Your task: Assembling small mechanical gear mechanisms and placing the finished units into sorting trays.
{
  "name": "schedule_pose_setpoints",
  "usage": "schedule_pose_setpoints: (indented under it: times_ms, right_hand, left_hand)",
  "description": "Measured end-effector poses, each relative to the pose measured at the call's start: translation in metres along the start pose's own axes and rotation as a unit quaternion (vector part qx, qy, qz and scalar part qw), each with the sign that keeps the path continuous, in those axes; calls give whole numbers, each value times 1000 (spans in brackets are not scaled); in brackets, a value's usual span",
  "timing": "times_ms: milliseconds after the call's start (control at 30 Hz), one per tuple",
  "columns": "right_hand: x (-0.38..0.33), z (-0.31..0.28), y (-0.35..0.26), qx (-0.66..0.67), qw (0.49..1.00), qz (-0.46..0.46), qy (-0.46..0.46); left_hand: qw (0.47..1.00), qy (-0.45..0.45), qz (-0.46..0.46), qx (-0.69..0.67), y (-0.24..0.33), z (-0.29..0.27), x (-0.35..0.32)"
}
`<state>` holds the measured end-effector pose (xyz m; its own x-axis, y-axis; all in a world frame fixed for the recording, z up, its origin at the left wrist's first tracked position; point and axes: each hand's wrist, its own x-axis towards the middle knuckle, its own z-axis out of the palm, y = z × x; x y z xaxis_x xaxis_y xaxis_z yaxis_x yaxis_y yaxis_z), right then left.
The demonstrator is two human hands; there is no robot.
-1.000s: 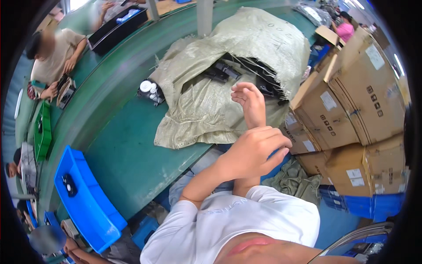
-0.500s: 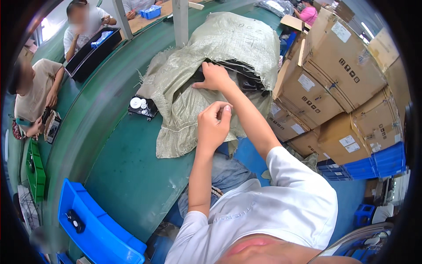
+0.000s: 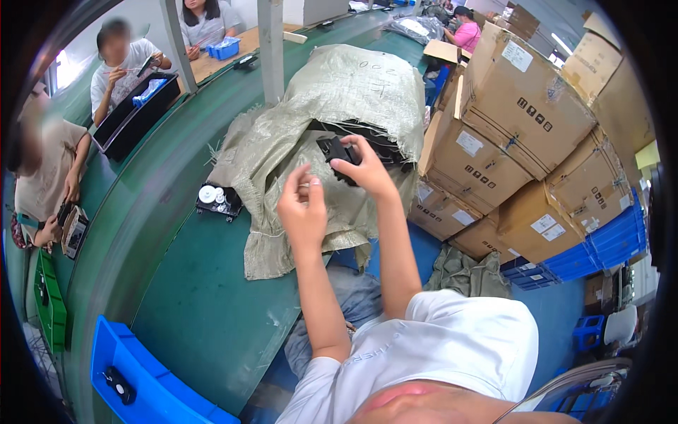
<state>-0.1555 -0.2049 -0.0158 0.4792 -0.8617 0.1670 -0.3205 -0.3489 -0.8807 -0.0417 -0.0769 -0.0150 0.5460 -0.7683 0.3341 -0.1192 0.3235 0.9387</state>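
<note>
A black plastic part [image 3: 330, 148] is held in my right hand [image 3: 369, 171], gripped between thumb and fingers at the mouth of a woven sack [image 3: 364, 74]. More dark parts show inside the sack's frayed opening. My left hand [image 3: 304, 215] is just left of the part, over the sack's folds. Its fingers are half curled, the thumb stands apart from them, and I see nothing held there. Beside the sack, on the green work surface [image 3: 205, 283], lies a black housing with white gears [image 3: 219, 201].
At lower left a blue bin [image 3: 166, 385] contains a black part [image 3: 119, 385]. Cardboard boxes [image 3: 522, 106] are stacked at right above blue crates [image 3: 593, 247]. Across the green conveyor [image 3: 120, 254] sit other people, near a black tray [image 3: 134, 120]. A metal post [image 3: 271, 53] stands behind the sack.
My right hand has drawn back from the sack's mouth and now has a black part in it. My left hand has shifted left and its fingers have loosened. The view has tilted slightly.
</note>
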Motion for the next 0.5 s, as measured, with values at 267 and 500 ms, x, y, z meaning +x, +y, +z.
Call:
schedule_pose_setpoints:
  times_ms: [267,500]
  right_hand:
    - [-40,51,-23,464,879,-28,-104]
    - [-50,100,-35,566,791,11,-232]
  left_hand:
    - [971,-62,125,195,24,-21,-7]
    - [909,-56,106,399,58,-64,-38]
